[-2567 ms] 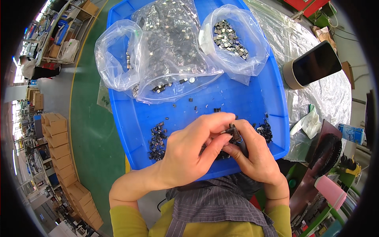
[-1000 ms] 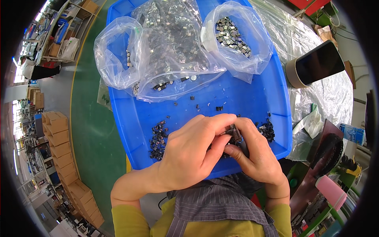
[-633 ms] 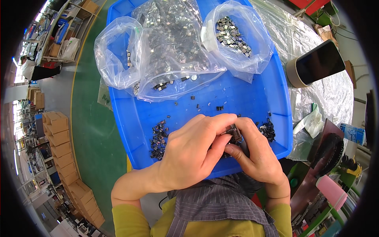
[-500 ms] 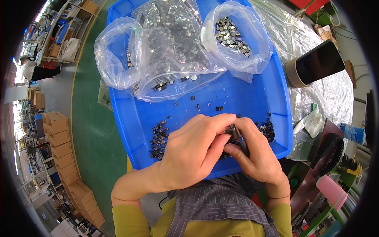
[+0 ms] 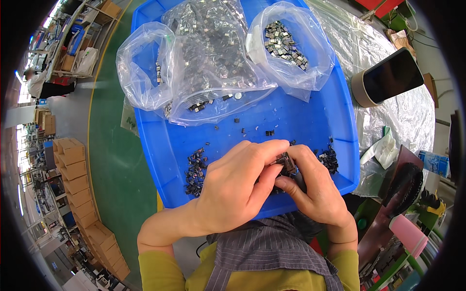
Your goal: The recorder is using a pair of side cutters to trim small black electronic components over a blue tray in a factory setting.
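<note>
Both my hands meet over the near part of a blue plastic tray (image 5: 296, 114). Between their fingertips is a small black plastic part (image 5: 287, 164), partly covered by the fingers. My left hand (image 5: 238, 182) pinches it from the left, thumb and forefinger closed. Curled around its other side, my right hand (image 5: 315, 189) grips it with thumb and fingers. Heaps of tiny black pieces (image 5: 195, 172) lie in the tray left of my hands, and more black pieces (image 5: 329, 160) lie to the right. The exact kind of the held part is too small to make out.
At the tray's far end lie a large zip bag (image 5: 213, 58) of small metal-and-black parts and two open clear bags (image 5: 145, 72), (image 5: 315, 63). A phone (image 5: 394, 77) leans on a round stand at right, near a white glove (image 5: 386, 151). Cardboard boxes (image 5: 75, 169) line the left floor.
</note>
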